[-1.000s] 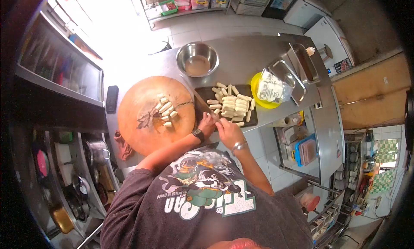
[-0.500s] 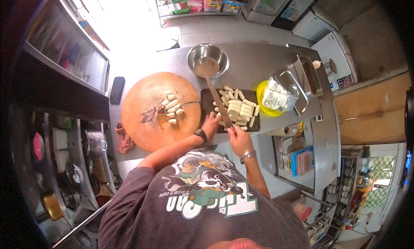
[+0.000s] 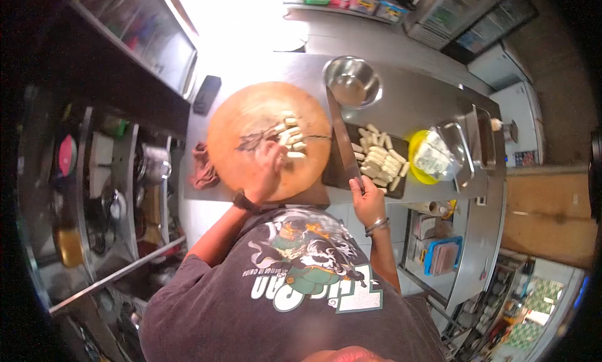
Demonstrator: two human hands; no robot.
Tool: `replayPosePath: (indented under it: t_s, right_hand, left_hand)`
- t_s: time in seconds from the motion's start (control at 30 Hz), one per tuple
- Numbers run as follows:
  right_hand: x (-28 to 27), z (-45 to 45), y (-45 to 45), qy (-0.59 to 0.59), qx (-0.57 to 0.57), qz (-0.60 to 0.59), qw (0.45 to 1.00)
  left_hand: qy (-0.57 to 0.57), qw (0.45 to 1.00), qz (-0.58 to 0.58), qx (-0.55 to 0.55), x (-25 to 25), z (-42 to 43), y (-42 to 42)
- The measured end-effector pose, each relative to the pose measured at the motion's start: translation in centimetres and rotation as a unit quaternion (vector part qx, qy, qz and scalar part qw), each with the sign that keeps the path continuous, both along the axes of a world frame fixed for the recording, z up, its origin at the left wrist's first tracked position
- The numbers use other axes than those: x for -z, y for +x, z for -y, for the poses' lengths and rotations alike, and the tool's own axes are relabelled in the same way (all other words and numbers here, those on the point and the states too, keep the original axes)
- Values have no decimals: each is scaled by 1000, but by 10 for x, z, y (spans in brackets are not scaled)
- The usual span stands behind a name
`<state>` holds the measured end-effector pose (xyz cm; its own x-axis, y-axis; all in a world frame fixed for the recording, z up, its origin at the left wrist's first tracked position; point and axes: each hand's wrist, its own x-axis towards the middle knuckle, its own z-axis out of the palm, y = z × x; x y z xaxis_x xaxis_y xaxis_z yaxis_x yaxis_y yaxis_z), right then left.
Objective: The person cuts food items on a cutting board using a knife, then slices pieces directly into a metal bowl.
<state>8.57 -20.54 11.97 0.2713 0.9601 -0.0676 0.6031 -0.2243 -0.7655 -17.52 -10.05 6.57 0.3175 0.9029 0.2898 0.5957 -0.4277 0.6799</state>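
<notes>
Orange board (image 3: pixel 235 117) now has your left hand (image 3: pixel 264 172), moved from the tray (image 3: pixel 337 174), grip unclear; your right hand (image 3: pixel 368 202) grips the knife (image 3: pixel 342 136).

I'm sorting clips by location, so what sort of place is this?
Probably a commercial kitchen: a long metal counter carries a big round chopping board, and the right hand holds a large knife.

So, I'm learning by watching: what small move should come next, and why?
Probably bring the knife over the round board: the right hand holds it across the tray's left side, while the left hand is by the pale pieces on the board.
</notes>
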Motion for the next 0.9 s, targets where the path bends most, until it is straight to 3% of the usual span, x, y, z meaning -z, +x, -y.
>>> replayPosePath:
  t_s: [0.07,0.2,0.33,0.43,0.73,0.9]
  right_hand:
    - [8,-7,-14,-42,-37,-18,998]
    - [33,-19,-47,-81,-118,-29,989]
    - [46,-33,-77,-98,-182,-15,978]
    - [63,-35,-85,-102,-181,-2,978]
    - [66,-36,-88,-99,-143,86,981]
    - [57,-37,-94,-119,-149,136,972]
  left_hand:
    - [-3,995,-64,-79,6,-10,-38]
    - [-12,985,-141,-93,37,-26,-81]
    - [35,977,-159,-135,53,-26,-82]
    - [4,966,-198,-164,46,-14,-71]
    - [110,976,-166,-85,45,-15,-47]
    - [55,993,-99,-39,42,-26,-49]
